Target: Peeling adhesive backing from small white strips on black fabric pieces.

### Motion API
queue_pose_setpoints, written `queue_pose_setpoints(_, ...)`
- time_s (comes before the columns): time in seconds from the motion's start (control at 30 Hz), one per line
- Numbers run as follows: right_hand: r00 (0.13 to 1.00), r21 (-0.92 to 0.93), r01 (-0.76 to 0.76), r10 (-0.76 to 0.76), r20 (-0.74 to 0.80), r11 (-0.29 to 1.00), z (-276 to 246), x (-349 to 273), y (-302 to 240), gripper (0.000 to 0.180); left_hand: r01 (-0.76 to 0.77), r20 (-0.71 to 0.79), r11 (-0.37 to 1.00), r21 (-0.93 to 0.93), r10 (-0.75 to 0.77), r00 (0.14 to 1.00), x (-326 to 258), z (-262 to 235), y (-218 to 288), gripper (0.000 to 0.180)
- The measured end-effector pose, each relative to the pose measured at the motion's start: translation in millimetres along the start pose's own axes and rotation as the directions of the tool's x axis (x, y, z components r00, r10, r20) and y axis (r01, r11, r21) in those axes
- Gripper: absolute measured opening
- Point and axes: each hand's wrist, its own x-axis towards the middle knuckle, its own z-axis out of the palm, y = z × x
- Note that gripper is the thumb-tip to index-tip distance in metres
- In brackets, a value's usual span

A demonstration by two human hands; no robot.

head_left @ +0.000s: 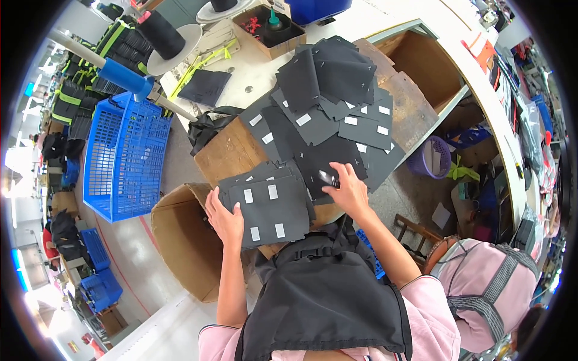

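A stack of black fabric panels (pixel 263 207) with small white rectangular patches lies in front of me. My left hand (pixel 225 219) rests against its left edge, fingers spread and thumb near the top panel. Just right of the stack, my right hand (pixel 351 191) holds a small shiny metal tool that looks like thread snips (pixel 328 178), pinched between thumb and fingers above a plain black panel (pixel 328 157). Farther off, a loose heap of black panels (pixel 343 75) spreads over the work surface, several with white patches.
An open cardboard box (pixel 186 240) stands at the left, with a blue plastic crate (pixel 126 157) beyond it. Black thread cones (pixel 161 35) and a small parts box (pixel 270 30) are at the back. A purple basket (pixel 431 157) stands at the right, near a person in pink (pixel 490 289).
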Motion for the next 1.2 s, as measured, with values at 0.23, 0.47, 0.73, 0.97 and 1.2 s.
queue_pose_setpoints(0.23, 0.97, -0.255, 0.238, -0.215, 0.114, 0.937, 35.2, -6.4, 30.1, 0.057, -0.322, 0.236, 0.934, -0.155, 0.352, 0.906, -18.8, 26.9, 38.4, 0.052)
queue_pose_setpoints(0.47, 0.933, -0.207, 0.338, -0.355, -0.051, 0.918, 31.3, -5.4, 43.2, 0.026, -0.32, 0.308, 0.935, -0.153, 0.352, 0.884, -14.9, 39.5, 54.0, 0.056)
queue_pose_setpoints(0.73, 0.967, 0.402, 0.243, -0.253, -0.031, 0.883, -75.2, -20.2, 4.1, 0.013, 0.328, 0.54, 0.493, -0.806, 0.385, 0.749, 20.0, 22.6, 103.6, 0.091)
queue_pose_setpoints(0.97, 0.966, 0.83, -0.234, 0.026, 0.256, 0.507, -88.3, -40.6, 6.3, 0.013, 0.722, 0.775, 0.302, -0.622, 0.37, 0.513, 6.0, -19.9, 134.1, 0.038)
queue_pose_setpoints(1.2, 0.913, 0.431, 0.249, -0.062, -0.402, 0.867, -85.0, -59.2, -39.3, 0.015, 0.664, 0.745, 0.347, -0.663, 0.219, 0.63, -6.1, -46.1, 140.2, 0.03)
